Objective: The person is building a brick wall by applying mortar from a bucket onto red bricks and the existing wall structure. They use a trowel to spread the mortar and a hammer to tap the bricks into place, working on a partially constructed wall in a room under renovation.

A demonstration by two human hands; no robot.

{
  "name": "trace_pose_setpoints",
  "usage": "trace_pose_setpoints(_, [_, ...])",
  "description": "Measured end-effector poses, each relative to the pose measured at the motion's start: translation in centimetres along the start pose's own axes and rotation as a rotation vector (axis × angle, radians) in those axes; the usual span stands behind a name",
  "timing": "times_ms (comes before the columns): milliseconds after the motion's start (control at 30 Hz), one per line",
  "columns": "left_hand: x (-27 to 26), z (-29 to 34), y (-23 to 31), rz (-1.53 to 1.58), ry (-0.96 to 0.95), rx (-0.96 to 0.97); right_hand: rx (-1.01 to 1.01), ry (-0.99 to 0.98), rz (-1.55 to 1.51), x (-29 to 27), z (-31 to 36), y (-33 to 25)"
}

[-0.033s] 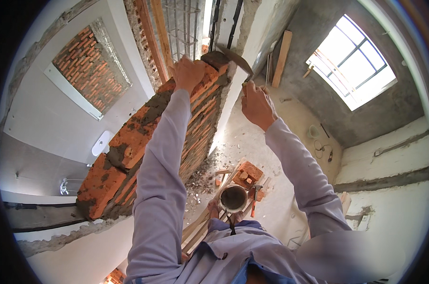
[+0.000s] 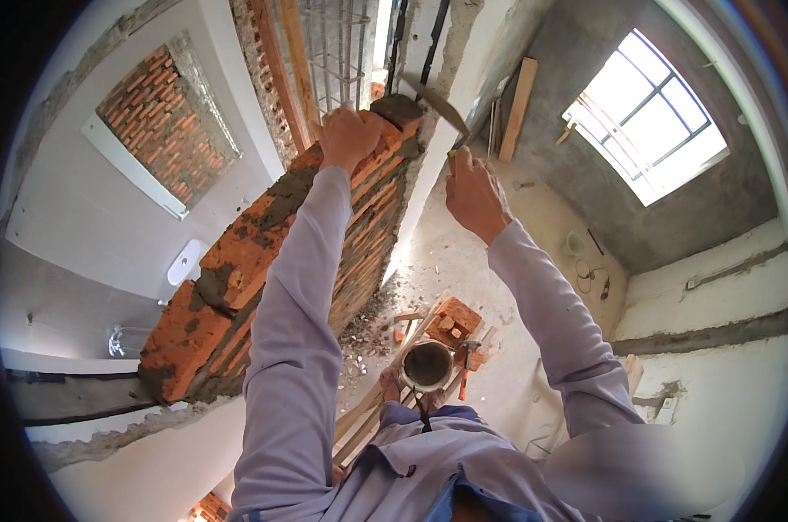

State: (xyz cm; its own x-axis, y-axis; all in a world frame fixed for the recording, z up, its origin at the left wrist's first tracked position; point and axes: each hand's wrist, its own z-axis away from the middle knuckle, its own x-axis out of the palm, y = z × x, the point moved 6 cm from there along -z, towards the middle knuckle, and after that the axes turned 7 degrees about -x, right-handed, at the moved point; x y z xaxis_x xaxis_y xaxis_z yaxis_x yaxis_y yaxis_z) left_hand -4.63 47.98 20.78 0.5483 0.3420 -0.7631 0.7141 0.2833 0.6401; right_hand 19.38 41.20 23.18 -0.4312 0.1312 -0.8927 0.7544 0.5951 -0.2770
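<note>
My right hand (image 2: pixel 478 193) is closed round the handle of a trowel (image 2: pixel 439 106). Its metal blade reaches up and to the left, beside the far end of a brick wall (image 2: pixel 237 270). On that wall's top my left hand (image 2: pixel 350 137) grips an orange brick (image 2: pixel 378 155), its fingers curled over the far side and partly hidden. Dark grey mortar (image 2: pixel 397 108) sits at the end of this course, close to the blade. More mortar is smeared over the bricks nearer to me.
Below, near my feet, stands a round bucket (image 2: pixel 428 364) beside stacked bricks (image 2: pixel 456 315) and a hammer (image 2: pixel 469 352). Wooden poles run under me. Rubble (image 2: pixel 359 344) lies at the wall's base. A plank (image 2: pixel 517 109) leans near the window (image 2: pixel 650 113).
The trowel blade has tilted and shifted slightly right, away from the mortar at the wall's end. My left hand stays at the brick.
</note>
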Motion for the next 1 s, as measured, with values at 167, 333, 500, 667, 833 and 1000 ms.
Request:
trace_pose_setpoints(167, [-0.1,2.6,1.3,-0.299,-0.006,0.132,-0.076,-0.057,-0.053,-2.4,-0.7,-1.9])
trace_pose_setpoints(333, [0.3,2.0,1.9,-0.382,-0.017,0.093,-0.095,-0.09,-0.015,-2.3,-3.1,-3.6])
trace_pose_setpoints(500, [1.3,1.4,1.9,-0.316,-0.018,-0.004,0.042,-0.305,-0.057,-1.8,-6.2,-3.2])
trace_pose_setpoints(667, [2.5,-0.3,1.8,-0.343,0.109,-0.033,-0.058,-0.181,-0.066,-2.3,-7.7,-3.0])
trace_pose_setpoints(833, [2.7,-0.6,1.6,-0.388,-0.004,-0.041,0.11,-0.4,-0.146,-2.3,-8.6,-3.1])
trace_pose_setpoints(1000, [2.0,-0.1,2.5,-0.372,-0.01,-0.039,0.102,-0.445,-0.035,-0.9,-10.3,-0.9])
